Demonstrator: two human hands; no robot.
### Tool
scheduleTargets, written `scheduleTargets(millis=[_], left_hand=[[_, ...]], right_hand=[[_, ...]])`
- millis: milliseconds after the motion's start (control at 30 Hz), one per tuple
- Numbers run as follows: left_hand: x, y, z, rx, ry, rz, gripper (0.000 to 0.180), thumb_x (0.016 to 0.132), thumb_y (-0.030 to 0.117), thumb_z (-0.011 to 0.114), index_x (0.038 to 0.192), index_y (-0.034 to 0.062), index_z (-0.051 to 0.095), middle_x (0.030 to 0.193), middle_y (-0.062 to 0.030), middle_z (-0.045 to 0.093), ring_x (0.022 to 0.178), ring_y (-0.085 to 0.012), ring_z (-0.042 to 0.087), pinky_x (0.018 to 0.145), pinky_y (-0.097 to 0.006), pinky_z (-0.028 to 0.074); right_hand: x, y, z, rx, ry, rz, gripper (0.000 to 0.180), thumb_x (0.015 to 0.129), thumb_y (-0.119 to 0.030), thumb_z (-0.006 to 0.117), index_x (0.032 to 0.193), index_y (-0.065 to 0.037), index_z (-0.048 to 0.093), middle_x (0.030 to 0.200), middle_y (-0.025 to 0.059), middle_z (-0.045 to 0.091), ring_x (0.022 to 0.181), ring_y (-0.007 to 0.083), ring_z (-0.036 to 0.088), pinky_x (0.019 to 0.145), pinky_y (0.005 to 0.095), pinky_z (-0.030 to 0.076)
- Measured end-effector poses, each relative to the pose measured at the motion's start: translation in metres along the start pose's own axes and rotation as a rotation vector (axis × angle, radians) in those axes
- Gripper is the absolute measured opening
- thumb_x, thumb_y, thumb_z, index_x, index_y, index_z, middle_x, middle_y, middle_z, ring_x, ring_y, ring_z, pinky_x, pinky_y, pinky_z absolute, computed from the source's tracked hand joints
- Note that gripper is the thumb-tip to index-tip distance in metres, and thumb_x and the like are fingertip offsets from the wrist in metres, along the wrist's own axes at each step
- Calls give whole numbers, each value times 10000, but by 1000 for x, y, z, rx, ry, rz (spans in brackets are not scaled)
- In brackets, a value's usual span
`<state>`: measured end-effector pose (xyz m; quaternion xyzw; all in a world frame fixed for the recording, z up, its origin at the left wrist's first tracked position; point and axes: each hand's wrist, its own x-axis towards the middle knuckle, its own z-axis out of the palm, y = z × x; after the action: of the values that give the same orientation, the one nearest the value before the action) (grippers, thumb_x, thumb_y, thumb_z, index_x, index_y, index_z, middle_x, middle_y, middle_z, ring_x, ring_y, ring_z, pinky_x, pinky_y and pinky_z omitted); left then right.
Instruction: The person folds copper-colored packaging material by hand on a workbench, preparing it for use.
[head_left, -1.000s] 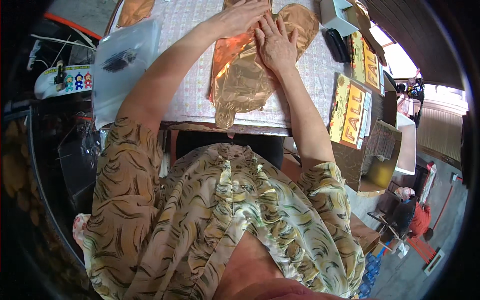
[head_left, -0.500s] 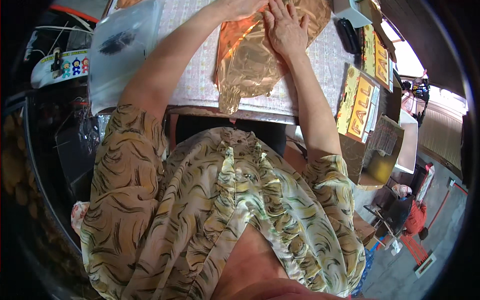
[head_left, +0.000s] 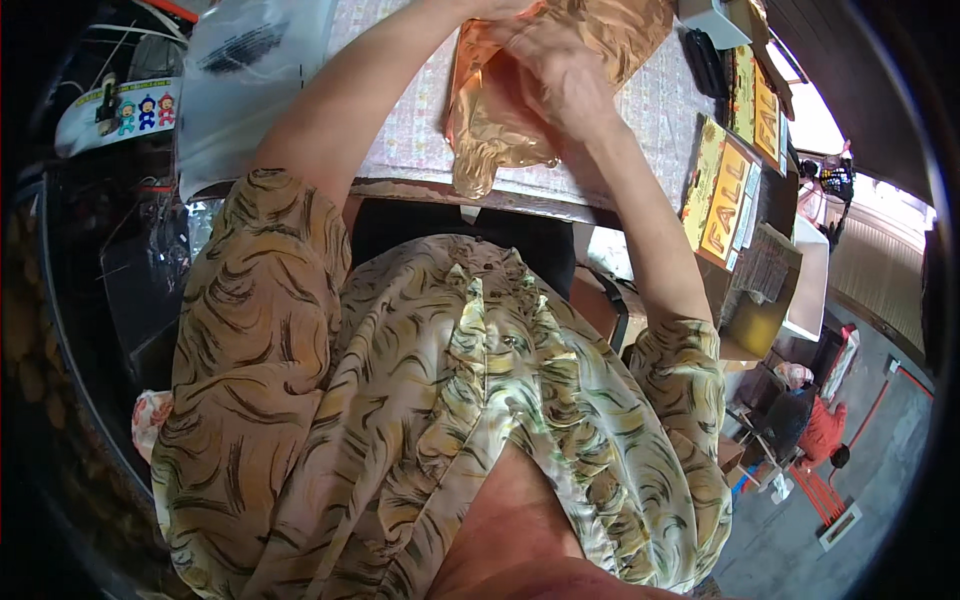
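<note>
Right hand [head_left: 560, 70] lies flat on a shiny orange-gold sheet of film [head_left: 500, 130], fingers roughly together and pressing down; motion blur hides the fingertips. Left hand is cut off at the top edge of the view, only the forearm [head_left: 370, 90] showing, so its finger state cannot be told. The film rests at the near edge of the table [head_left: 420, 150], which carries a pale patterned cloth, and one crumpled corner hangs just over that edge. Risk, as judged: the sheet looks thin and slick, so uneven pressure could crease or tear it, and the overhanging corner could pull it off the table if the hand lifts. Appearance: translucent, glossy, wrinkled, with bright glare patches. A clear plastic bag [head_left: 250, 70] lies toward the left edge; yellow printed cards [head_left: 725, 195] stand off the right edge.
</note>
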<state>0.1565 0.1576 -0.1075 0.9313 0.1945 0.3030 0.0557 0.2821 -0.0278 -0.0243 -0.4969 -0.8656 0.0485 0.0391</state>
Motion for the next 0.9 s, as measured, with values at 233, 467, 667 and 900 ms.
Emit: scheduleTargets(millis=[233,467,667,900], left_hand=[[1,-7,5,72,21,10,345,1029,222,508,1253,-8,634,1378,-187,607,1347,-330,534,1156,-484,372],[8,0,5,-136,6,-94,341,1020,217,490,1219,-19,636,1388,-182,590,1345,-324,522,1139,-489,382],[9,5,-1,-2,38,-17,287,1002,184,499,1150,-14,644,1284,-170,613,1255,-331,565,1089,-461,417],[0,2,-17,121,20,166,240,985,167,503,1058,-6,653,1171,-154,600,1161,-322,575,1015,-458,444]], right_hand=[[-19,-36,26,122,229,-262,675,830,4,643,1484,-133,552,1506,66,563,1389,249,523,1257,418,317],[-56,-77,10,399,103,-200,726,806,113,593,1471,-178,579,1543,35,530,1410,251,517,1249,483,324],[-65,-57,2,321,347,32,574,817,77,637,1337,-160,688,1379,94,656,1301,305,602,1200,544,348],[-45,-64,26,83,282,71,376,1008,-291,629,1372,-214,680,1639,169,344,1501,370,335,1213,597,222]])
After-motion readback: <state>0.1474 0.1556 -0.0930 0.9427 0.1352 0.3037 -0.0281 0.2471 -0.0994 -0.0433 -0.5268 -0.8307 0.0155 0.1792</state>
